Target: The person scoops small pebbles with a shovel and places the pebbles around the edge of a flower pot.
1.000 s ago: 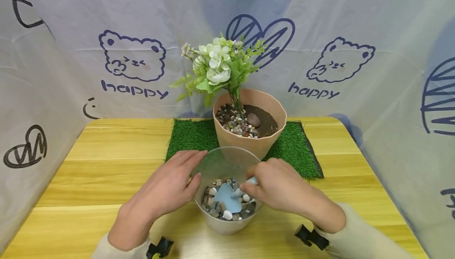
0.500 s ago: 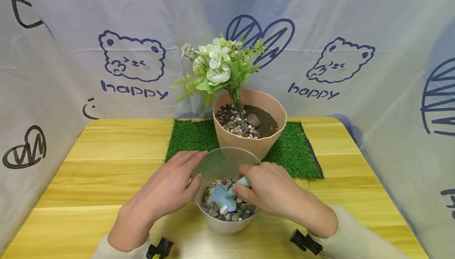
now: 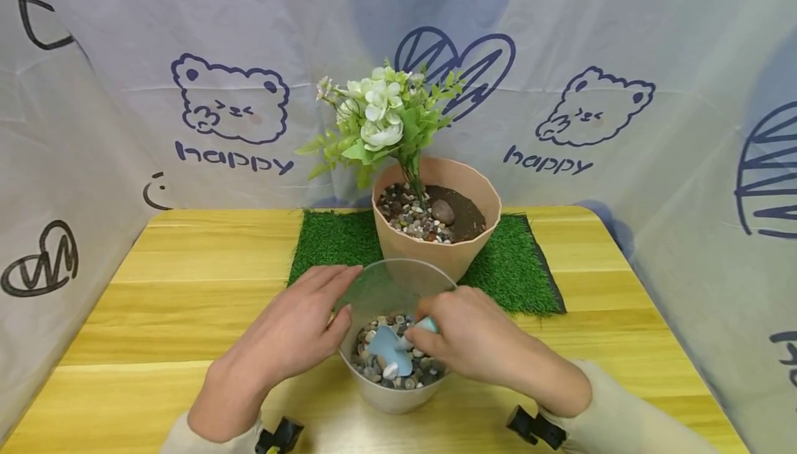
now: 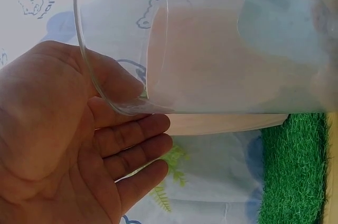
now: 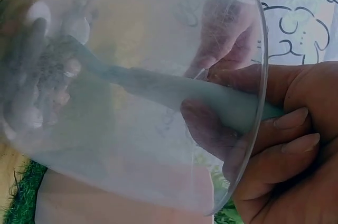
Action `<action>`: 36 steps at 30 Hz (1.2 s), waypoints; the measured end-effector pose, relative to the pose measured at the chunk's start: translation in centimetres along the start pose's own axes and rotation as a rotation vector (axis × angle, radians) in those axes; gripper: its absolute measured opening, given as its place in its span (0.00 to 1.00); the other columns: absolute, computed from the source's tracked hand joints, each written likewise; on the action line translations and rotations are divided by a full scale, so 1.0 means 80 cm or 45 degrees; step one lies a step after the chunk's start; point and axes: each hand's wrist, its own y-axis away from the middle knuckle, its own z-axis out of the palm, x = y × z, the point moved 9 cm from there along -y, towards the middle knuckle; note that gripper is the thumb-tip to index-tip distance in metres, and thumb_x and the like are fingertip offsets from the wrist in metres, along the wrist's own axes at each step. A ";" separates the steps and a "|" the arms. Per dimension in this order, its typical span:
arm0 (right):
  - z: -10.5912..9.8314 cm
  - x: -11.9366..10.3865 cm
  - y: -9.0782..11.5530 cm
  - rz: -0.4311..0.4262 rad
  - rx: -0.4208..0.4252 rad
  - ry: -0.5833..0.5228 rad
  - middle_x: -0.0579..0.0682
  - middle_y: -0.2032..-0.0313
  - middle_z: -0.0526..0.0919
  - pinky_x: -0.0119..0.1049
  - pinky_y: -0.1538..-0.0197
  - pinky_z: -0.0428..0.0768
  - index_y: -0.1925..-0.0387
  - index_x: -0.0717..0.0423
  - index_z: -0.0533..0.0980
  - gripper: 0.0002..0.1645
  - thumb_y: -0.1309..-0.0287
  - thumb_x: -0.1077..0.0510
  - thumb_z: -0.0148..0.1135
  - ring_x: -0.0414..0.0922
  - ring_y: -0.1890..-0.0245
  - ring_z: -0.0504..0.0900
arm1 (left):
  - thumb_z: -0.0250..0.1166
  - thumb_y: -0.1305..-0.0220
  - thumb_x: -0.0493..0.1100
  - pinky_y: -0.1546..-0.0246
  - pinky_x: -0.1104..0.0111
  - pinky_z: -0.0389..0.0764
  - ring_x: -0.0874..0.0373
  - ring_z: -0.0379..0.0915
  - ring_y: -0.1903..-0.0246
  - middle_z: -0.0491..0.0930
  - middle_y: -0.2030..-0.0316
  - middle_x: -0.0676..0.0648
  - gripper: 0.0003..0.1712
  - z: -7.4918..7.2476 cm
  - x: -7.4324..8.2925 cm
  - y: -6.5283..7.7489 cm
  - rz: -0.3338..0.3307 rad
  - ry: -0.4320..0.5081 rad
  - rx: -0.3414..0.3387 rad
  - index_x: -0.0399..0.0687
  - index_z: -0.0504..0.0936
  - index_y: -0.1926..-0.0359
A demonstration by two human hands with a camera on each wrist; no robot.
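clear tub [image 3: 392, 400]: pebbles [image 3: 428, 371], pale-blue trowel [image 3: 389, 350] | far peach pot [image 3: 429, 260]: soil [image 3: 463, 208], gravel [image 3: 414, 220], white flowers [image 3: 382, 111] | right hand [image 3: 482, 329]: gripping trowel | left hand [image 3: 289, 326]: fingers loosely extended, at tub's left side

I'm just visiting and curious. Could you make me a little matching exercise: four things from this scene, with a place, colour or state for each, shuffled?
Column one:
1. blue trowel
2. tub
3. pot
4. bouquet

Column two:
A. standing on the green mat
B. white and green
C. gripped by the right hand
D. see-through, with stones at the bottom

Right pairs: 1-C, 2-D, 3-A, 4-B
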 end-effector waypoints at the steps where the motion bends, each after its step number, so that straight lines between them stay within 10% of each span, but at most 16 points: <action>1: -0.001 0.001 0.000 0.015 0.007 0.000 0.42 0.74 0.88 0.34 0.70 0.82 0.63 0.53 0.88 0.12 0.32 0.50 0.67 0.34 0.79 0.79 | 0.60 0.25 0.43 0.27 0.48 0.75 0.46 0.71 0.29 0.76 0.30 0.41 0.32 0.000 0.000 0.000 0.000 0.001 0.000 0.41 0.71 0.24; 16: 0.001 0.001 -0.003 0.159 0.029 -0.053 0.40 0.86 0.72 0.34 0.81 0.69 0.79 0.48 0.77 0.19 0.31 0.50 0.67 0.38 0.86 0.69 | 0.60 0.25 0.43 0.28 0.49 0.76 0.45 0.72 0.30 0.76 0.30 0.41 0.32 -0.002 0.001 0.002 0.009 -0.007 0.015 0.39 0.72 0.25; 36: 0.003 0.007 0.005 0.169 -0.015 -0.049 0.39 0.78 0.84 0.36 0.72 0.79 0.61 0.53 0.89 0.12 0.32 0.49 0.68 0.34 0.81 0.75 | 0.59 0.25 0.44 0.28 0.48 0.75 0.45 0.71 0.30 0.77 0.31 0.41 0.31 -0.001 0.001 0.001 0.004 -0.003 0.015 0.40 0.71 0.25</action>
